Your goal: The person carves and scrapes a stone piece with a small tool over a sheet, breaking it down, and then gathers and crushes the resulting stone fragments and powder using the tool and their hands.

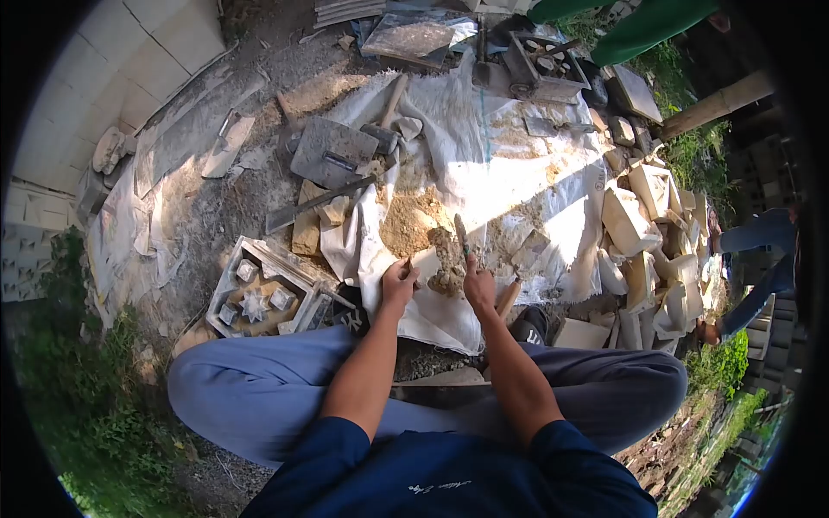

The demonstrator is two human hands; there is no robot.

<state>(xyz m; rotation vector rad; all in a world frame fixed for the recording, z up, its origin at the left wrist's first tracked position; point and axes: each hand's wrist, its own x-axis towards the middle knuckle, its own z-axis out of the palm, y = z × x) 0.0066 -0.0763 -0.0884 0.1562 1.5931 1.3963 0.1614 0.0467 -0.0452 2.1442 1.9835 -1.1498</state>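
Observation:
My right hand (480, 286) is closed round the handle of a small trowel (460, 228), its narrow blade pointing away from me. Beside that blade lies a clump of damp, brownish mortar (448, 263). My left hand (398, 285) is closed at the near edge of a pale flat piece (426, 260); a small dark shape shows at its fingers, too unclear to name. Both hands are over a white woven sheet (440, 324). Just beyond them spreads a heap of yellowish sand (409, 222).
Left of my knee stands a mould (226, 274) with a star and several blocks inside. A square metal plate (326, 154) and a mallet (393, 102) lie further off. Pale cast blocks (629, 220) pile up at right. Other people's legs (643, 30) show at the top and right.

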